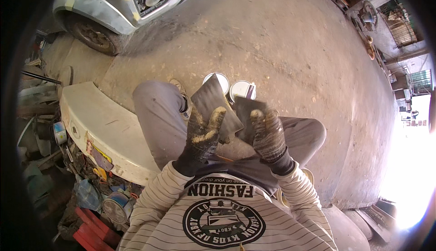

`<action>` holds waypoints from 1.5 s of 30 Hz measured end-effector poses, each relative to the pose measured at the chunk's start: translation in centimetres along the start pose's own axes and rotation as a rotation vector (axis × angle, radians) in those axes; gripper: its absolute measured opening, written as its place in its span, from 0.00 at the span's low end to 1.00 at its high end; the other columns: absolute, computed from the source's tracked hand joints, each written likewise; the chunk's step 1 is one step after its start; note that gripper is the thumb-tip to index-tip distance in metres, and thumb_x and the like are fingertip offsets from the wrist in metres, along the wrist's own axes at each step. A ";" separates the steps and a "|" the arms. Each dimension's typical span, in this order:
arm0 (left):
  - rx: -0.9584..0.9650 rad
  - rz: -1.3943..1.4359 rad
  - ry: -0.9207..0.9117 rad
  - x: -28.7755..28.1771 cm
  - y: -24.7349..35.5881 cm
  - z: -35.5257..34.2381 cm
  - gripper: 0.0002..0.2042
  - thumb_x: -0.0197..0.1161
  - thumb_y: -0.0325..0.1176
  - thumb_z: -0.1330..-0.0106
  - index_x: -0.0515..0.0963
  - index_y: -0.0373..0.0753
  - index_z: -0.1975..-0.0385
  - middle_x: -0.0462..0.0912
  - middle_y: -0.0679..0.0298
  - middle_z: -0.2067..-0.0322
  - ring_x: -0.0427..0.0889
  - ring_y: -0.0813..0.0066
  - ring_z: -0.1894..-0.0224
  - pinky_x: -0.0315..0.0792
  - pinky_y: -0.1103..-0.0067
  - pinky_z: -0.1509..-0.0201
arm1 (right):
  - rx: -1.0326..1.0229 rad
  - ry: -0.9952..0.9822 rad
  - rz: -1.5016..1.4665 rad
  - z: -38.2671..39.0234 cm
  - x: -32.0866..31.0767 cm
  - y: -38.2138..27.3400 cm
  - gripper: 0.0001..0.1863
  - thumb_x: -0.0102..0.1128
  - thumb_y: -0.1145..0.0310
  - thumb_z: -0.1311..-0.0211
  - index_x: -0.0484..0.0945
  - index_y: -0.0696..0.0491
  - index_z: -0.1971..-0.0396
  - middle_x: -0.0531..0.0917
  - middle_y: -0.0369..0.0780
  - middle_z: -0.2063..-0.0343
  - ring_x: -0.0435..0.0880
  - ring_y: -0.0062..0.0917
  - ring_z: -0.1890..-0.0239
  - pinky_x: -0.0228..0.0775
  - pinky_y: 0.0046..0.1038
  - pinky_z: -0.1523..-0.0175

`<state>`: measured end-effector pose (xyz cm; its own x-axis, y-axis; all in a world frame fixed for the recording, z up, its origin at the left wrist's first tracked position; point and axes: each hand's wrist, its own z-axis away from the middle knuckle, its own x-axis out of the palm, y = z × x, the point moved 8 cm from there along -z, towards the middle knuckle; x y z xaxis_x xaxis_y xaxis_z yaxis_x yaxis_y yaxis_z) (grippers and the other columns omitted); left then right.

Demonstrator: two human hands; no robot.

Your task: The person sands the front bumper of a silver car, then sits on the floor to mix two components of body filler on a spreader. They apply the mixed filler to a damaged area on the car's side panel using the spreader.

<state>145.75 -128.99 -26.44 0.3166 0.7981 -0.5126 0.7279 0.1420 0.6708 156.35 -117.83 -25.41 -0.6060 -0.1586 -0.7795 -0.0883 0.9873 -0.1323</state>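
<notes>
My left hand (204, 135), in a dark knit glove with pale yellow smears, grips a dark grey flat sheet (213, 103), its thumb lying across the lower part. My right hand (270, 137), gloved the same way, is closed on a smaller dark flat sheet (246, 114). The two sheets come close together at their lower inner edges; whether they touch I cannot tell. Both are held above my lap, between my bent knees. Beyond them on the floor are two round white cans (240, 89), partly hidden by the sheets. A white and purple narrow object (250, 91) lies at the right can.
A long cream-white car panel (106, 126) lies at my left. Past it are piled cans (117, 206), red pieces (93, 233) and scrap. A partly stripped car (113, 3) with its front wheel (93, 35) stands far left. Shelving and clutter line the right wall.
</notes>
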 end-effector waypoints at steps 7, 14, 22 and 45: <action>0.063 0.001 -0.097 0.3 0.2 0.5 0.16 0.58 0.19 0.36 0.73 0.28 0.48 0.77 0.53 0.48 0.77 0.63 0.47 0.66 0.72 0.38 | 0.331 -0.454 -0.035 1.4 2.3 2.2 0.28 0.55 0.61 0.35 0.61 0.56 0.39 0.72 0.50 0.47 0.73 0.36 0.45 0.67 0.35 0.46; -0.179 0.473 -0.088 1.8 -3.2 1.6 0.24 0.52 0.19 0.32 0.58 0.31 0.37 0.70 0.51 0.42 0.71 0.66 0.41 0.63 0.74 0.33 | 0.367 -0.545 -0.192 2.4 3.6 2.9 0.25 0.44 0.66 0.30 0.59 0.63 0.37 0.63 0.51 0.37 0.68 0.42 0.39 0.64 0.39 0.39; -0.040 0.153 -0.109 2.6 -0.9 2.4 0.22 0.56 0.17 0.39 0.71 0.35 0.43 0.71 0.49 0.43 0.71 0.57 0.41 0.63 0.65 0.36 | 0.507 -0.205 -0.130 0.8 1.0 3.0 0.26 0.60 0.72 0.43 0.67 0.60 0.44 0.73 0.52 0.49 0.74 0.46 0.52 0.67 0.44 0.50; -0.089 0.397 -0.183 1.6 -1.3 -0.1 0.23 0.58 0.33 0.35 0.68 0.35 0.40 0.74 0.58 0.44 0.75 0.67 0.46 0.71 0.75 0.45 | 0.859 0.006 -0.668 0.9 1.6 6.8 0.24 0.52 0.55 0.33 0.67 0.59 0.46 0.78 0.43 0.64 0.80 0.31 0.65 0.74 0.31 0.60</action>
<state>145.26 -127.85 -28.13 0.6695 0.6851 -0.2871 0.4755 -0.0983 0.8742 155.49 -111.41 -28.15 -0.6448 -0.6585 -0.3882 0.1791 0.3635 -0.9142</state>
